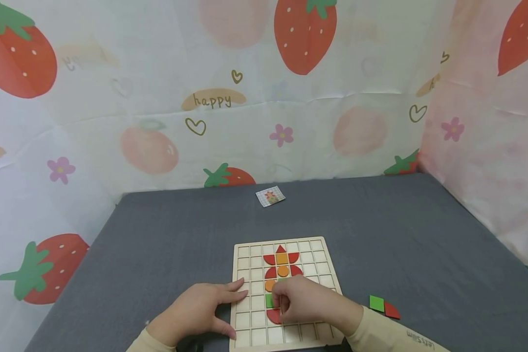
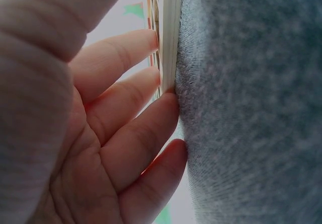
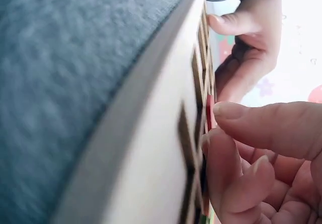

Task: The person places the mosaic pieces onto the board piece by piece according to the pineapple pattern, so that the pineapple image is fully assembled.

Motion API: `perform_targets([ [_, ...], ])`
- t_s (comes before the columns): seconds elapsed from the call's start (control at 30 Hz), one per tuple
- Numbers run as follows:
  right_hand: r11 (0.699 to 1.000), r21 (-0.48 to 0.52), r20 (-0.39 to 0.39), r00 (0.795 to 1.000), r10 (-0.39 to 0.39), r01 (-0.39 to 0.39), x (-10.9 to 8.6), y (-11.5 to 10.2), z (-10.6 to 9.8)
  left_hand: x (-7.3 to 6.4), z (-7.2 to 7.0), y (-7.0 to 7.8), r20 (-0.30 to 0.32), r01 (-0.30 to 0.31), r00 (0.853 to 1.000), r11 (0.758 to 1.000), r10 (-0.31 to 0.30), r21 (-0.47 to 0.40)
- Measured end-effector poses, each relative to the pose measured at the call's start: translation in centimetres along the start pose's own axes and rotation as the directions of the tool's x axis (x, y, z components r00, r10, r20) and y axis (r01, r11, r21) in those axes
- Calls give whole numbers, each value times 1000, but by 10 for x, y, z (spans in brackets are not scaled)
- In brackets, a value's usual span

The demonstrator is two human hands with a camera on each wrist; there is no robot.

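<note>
A square wooden grid board (image 1: 242,320) lies on the grey cloth, with red, orange and green pieces set in its middle columns. Spread along the board's left edge, my left hand (image 1: 202,308) rests with its fingertips at the rim and thumb near the lower corner. My right hand (image 1: 310,300) is over the middle of the board, fingers curled and thumb close to the index finger. Beside its fingertips lie a green square (image 1: 269,300), a red quarter-round piece (image 1: 274,316) and an orange disc (image 1: 270,285). Whether a piece is between those fingertips I cannot tell.
Right of the board, a loose green square (image 1: 376,303) and a red quarter-round piece (image 1: 392,310) lie side by side near my right sleeve. A small picture card (image 1: 270,196) lies at the back of the table. Strawberry-printed curtains (image 1: 255,146) stand behind and at both sides.
</note>
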State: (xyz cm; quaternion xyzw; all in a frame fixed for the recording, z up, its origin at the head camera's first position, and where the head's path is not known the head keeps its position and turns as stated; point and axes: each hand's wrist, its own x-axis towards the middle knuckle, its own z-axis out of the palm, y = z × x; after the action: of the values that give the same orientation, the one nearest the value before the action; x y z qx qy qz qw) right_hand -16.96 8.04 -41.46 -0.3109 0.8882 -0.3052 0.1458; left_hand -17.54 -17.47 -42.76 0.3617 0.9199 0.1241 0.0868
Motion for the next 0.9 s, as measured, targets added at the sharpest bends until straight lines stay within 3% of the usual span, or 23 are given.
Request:
perform_targets([
  [0.27,999,-42,-2,1000,-13,13,1,0,3,0,1,-1,-1,-3,1000,1000,3,3],
  [0.43,1000,-19,-3,1000,2,-2,-2,3,-1,0,0,1,12,9,1000,1000,-9,-5],
  [0.63,996,81,-14,999,35,-34,-11,13,-18,1,-1,2,24,22,999,1000,-22,-2],
  [0.9,989,134,-42,997,68,-62,-30,36,-45,0,-3,4,45,38,998,999,-38,-6],
])
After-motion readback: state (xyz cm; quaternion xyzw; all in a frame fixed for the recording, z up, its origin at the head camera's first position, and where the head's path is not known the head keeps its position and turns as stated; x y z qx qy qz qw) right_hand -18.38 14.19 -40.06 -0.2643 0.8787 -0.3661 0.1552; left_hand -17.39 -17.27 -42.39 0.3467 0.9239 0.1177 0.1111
